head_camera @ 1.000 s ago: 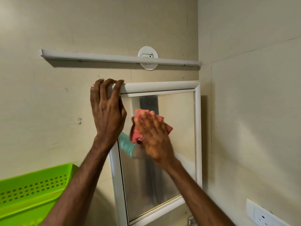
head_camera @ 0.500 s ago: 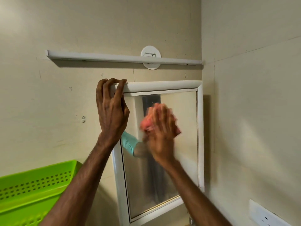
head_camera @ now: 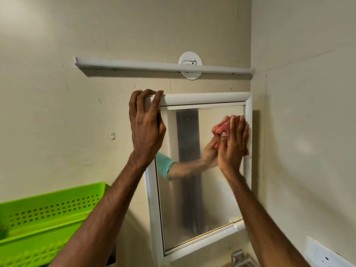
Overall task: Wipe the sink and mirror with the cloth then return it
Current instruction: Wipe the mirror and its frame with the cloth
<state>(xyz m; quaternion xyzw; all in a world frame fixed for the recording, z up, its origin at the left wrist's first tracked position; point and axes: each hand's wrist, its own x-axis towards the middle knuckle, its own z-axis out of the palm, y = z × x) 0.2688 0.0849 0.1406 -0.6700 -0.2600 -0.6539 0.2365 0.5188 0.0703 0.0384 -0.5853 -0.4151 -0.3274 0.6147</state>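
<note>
Red cloth (head_camera: 221, 132) sits bunched under the right hand (head_camera: 234, 145), whose fingers lie straight and close together and press it flat against the glass of the mirror (head_camera: 202, 189), high up by the right edge. Across from that hand, the left hand (head_camera: 146, 128) hooks curled fingers over the top left corner of the white frame (head_camera: 202, 98) and grips it as a brace.

I judge the task to be in its mirror stage. The glass below the right hand looks hazy and streaked, so the lower part probably still needs wiping, and the cloth is not yet returned. Whether the sink is wiped cannot be told, since only a metal tap (head_camera: 238, 257) shows under the right forearm and the basin itself is out of view. Where the cloth belongs is not shown either. The green basket (head_camera: 48, 214) below the left forearm is cut off by the picture's edge and its contents are unclear. The right hand and cloth are blurred, so the thumb's position is hard to make out, and a white socket plate (head_camera: 325, 255) beyond the right forearm is only partly in view
</note>
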